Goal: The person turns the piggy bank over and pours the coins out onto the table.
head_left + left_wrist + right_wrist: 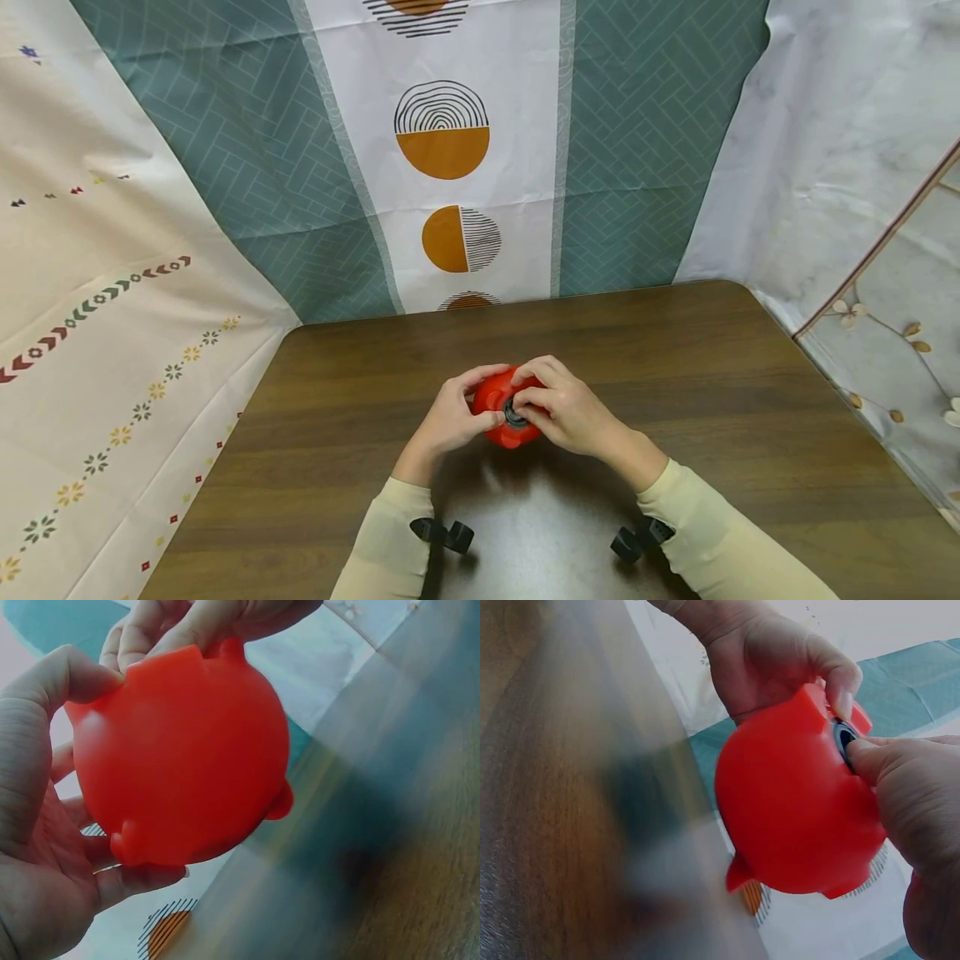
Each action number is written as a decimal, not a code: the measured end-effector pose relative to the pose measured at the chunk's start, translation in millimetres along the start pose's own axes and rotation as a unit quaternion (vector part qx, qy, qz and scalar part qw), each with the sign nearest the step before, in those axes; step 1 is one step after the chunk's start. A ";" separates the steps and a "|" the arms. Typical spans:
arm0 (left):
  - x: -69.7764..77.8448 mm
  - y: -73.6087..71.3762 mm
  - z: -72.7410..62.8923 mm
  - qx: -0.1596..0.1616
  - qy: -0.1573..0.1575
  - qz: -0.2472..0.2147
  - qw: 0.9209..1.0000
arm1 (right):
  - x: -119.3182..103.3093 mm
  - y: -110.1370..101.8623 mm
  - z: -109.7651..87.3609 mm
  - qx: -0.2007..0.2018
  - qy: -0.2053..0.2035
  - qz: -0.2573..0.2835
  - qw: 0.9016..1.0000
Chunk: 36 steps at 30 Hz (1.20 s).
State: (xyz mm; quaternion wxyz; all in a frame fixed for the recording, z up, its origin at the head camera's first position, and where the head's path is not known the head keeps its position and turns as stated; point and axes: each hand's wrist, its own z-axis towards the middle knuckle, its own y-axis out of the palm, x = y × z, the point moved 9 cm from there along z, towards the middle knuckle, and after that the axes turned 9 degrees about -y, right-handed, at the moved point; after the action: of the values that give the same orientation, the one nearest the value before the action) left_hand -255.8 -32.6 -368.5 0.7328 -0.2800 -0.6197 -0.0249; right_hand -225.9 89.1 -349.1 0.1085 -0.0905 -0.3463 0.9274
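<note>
A round red piggy bank (491,393) with stubby feet is held above the table, its underside turned up toward the head camera. My left hand (452,415) grips it from the left side, thumb near the plug and fingers round the far side. A dark round plug (842,741) sits in the underside. With thumb and fingers, my right hand (570,410) pinches at this plug from the right. In the left wrist view the smooth red body (187,757) hides most of the right hand's fingertips.
Below the hands lies a brown wood-grain table (360,367) with a shiny patch near the front. Behind it hangs a teal and white patterned cloth (637,167). A cream patterned cloth (150,292) hangs on the left, a white one (810,167) on the right.
</note>
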 end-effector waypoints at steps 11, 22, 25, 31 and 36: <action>3.6 -3.4 -0.6 0.030 0.015 -0.011 0.999 | 9.7 -4.3 -6.0 0.072 0.060 0.016 0.995; 2.4 -4.8 -1.3 0.034 0.018 -0.017 0.999 | 12.9 -1.6 -5.4 0.076 0.090 0.025 0.993; 3.0 -5.2 -1.3 0.031 0.021 -0.020 0.999 | 12.5 -2.2 -4.9 0.082 0.093 0.031 0.992; 2.6 -7.1 -1.4 0.036 0.015 -0.020 0.999 | 13.7 -7.5 -4.8 0.105 0.119 0.060 0.985; 2.9 -9.1 -1.5 0.044 0.018 -0.026 0.999 | 17.3 -18.2 -6.3 0.128 0.141 0.086 0.978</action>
State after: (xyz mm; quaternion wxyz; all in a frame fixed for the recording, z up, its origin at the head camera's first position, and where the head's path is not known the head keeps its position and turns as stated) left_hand -257.3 -40.0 -362.5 0.7544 -0.2306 -0.6142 -0.0216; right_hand -238.5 111.0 -343.3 0.0870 -0.2351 -0.1967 0.9479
